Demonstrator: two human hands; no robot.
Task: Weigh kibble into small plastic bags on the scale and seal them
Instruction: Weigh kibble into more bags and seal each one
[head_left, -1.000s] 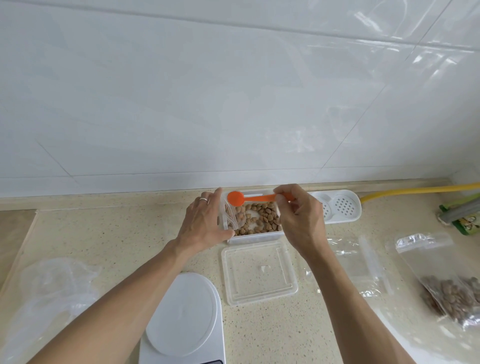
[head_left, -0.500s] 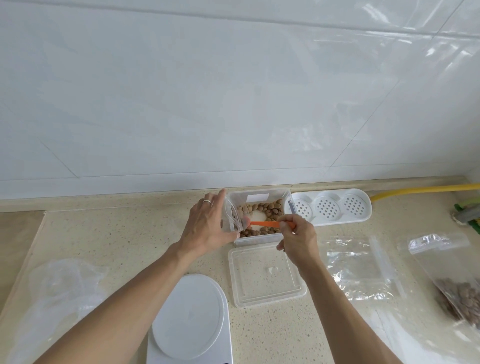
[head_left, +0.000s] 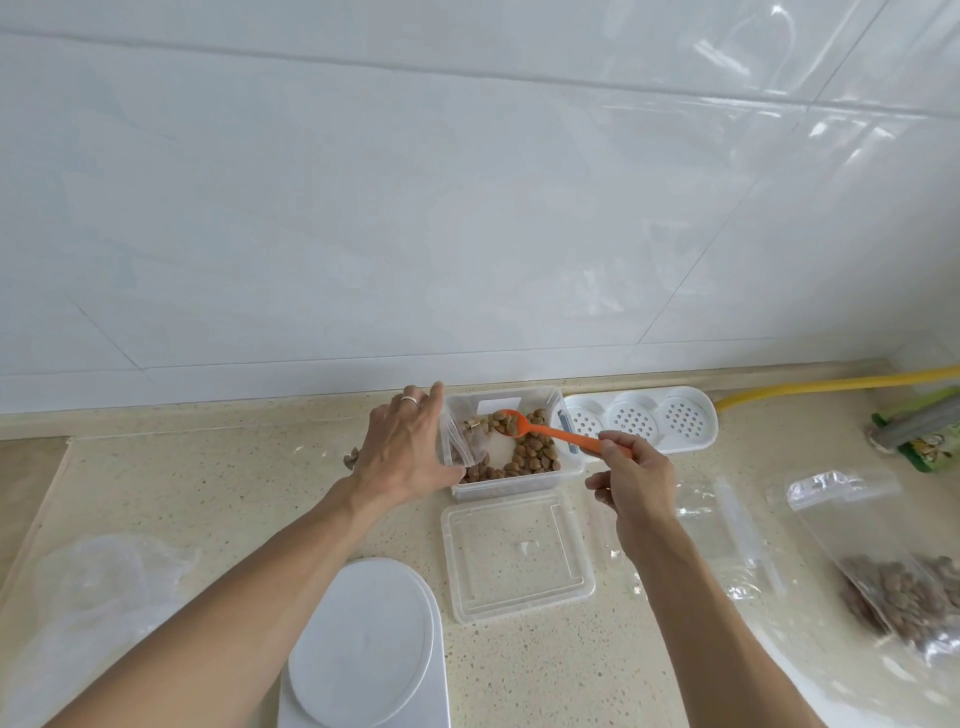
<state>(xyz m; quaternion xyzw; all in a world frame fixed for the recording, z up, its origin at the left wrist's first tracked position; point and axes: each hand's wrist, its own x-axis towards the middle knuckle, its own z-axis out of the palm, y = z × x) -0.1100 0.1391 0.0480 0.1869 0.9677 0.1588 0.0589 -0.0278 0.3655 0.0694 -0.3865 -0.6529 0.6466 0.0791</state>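
Note:
A clear tub (head_left: 519, 486) of brown kibble (head_left: 535, 452) stands near the wall. My left hand (head_left: 402, 449) holds a small clear bag (head_left: 457, 441) open at the tub's left edge. My right hand (head_left: 631, 478) pinches the handle of an orange spoon (head_left: 550, 430), whose bowl carries kibble above the tub. The white scale (head_left: 363, 649) sits at the front of the counter with nothing on its platform.
The tub's clear lid (head_left: 514, 556) lies in front of it. An empty zip bag (head_left: 727, 540) and a bag with kibble (head_left: 893, 561) lie at the right. A white perforated holder (head_left: 639, 418), a yellow hose (head_left: 831, 387) and crumpled plastic (head_left: 93, 597) are also on the counter.
The spoon dipped into the kibble and now rises loaded, its bowl over the tub. My right hand has drawn back to the right. My left hand keeps the bag in place.

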